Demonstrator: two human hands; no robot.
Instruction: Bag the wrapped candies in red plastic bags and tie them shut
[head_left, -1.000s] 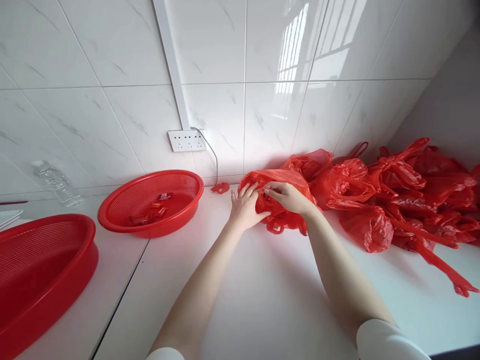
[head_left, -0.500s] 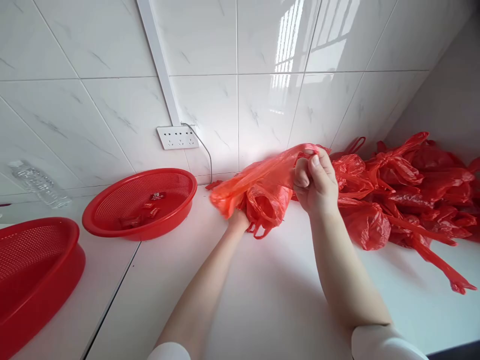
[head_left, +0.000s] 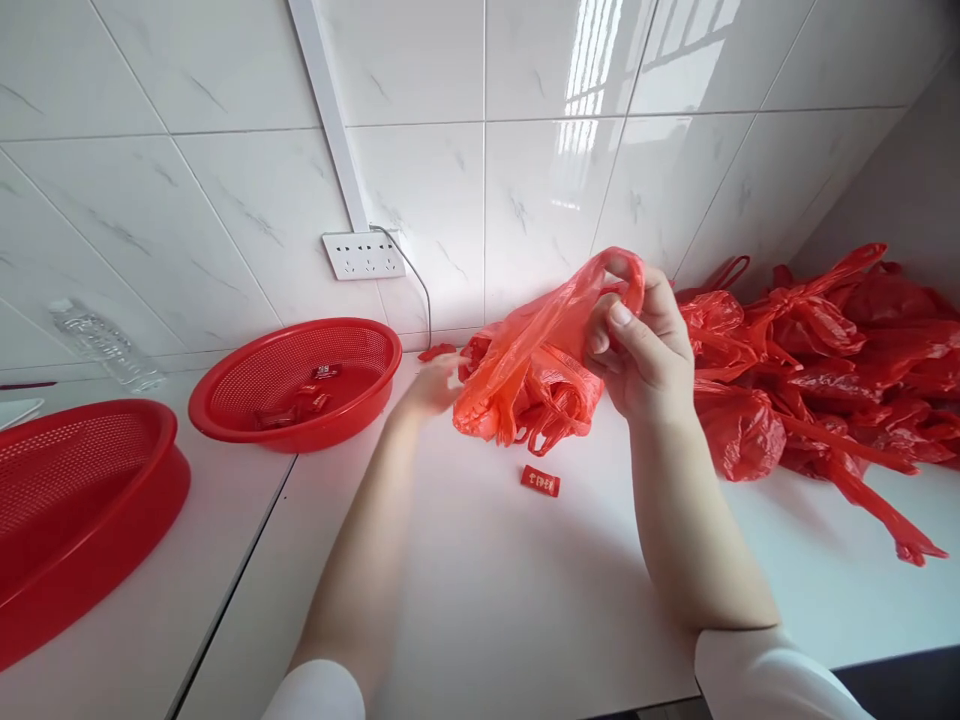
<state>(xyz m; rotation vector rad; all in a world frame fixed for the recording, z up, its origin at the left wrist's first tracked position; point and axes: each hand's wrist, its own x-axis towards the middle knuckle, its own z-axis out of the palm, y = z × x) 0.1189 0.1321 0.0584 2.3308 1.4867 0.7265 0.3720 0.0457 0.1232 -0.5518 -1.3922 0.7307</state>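
My right hand (head_left: 646, 345) is closed round the looped handle of a thin red plastic bag (head_left: 517, 360), lifting it above the white tabletop. The bag hangs down to the left of that hand. My left hand (head_left: 431, 387) is at the bag's left side, its fingers blurred, so their grip does not show. Behind and below the held bag are more crumpled red plastic bags (head_left: 570, 395) with loop handles. A small red wrapped packet (head_left: 540, 481) with pale lettering lies on the table just in front of them.
Left of my hands stands a red plastic basket (head_left: 337, 432) with several small packets in it. Nearer is another red basket (head_left: 161, 470). A clear bottle (head_left: 109, 345) lies by the tiled wall. Filled, tied red bags (head_left: 847, 370) are heaped at right. A socket panel (head_left: 365, 256) is on the wall.
My left hand has come out from the bags and moved left. The small red packet now shows on the table. My right hand still holds the bag handle, lifted slightly.
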